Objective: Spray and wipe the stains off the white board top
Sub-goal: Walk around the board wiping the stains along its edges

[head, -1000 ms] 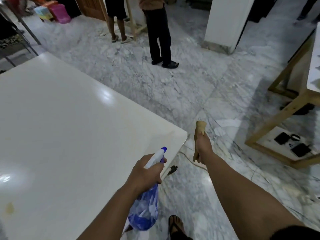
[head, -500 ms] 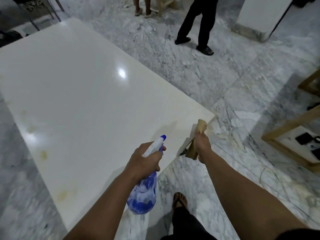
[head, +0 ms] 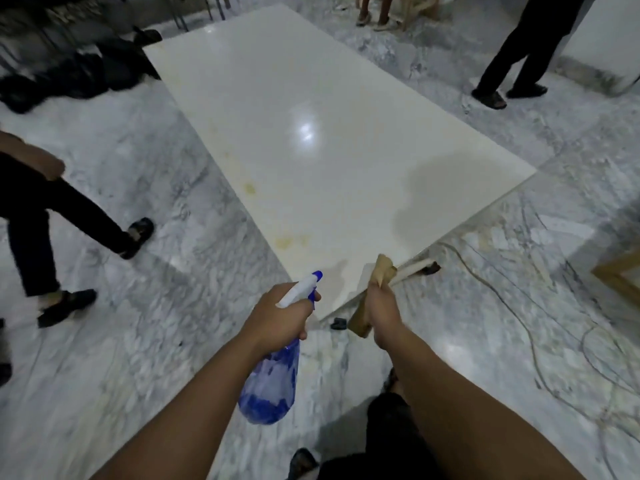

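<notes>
The glossy white board top [head: 311, 109] stretches away from me, its near corner just in front of my hands. Yellowish stains [head: 289, 241] mark its left side near that corner, and another stain [head: 250, 188] lies farther up the left edge. My left hand [head: 277, 318] grips a spray bottle [head: 272, 386] with a clear blue body and a white-and-blue nozzle that points at the board's near corner. My right hand [head: 379, 304] holds a folded tan cloth [head: 377, 275] over the corner's right edge.
Marble floor surrounds the board. A person in dark trousers [head: 45, 216] walks at the left, and another person [head: 512, 53] stands at the back right. Cables [head: 502, 299] trail over the floor at the right. Dark bags [head: 79, 74] lie at the back left.
The view has swung left, so the whole board and its left-side stains now show. Both hands stay at the near corner, still holding bottle and cloth. A walking person has come into view at left.
</notes>
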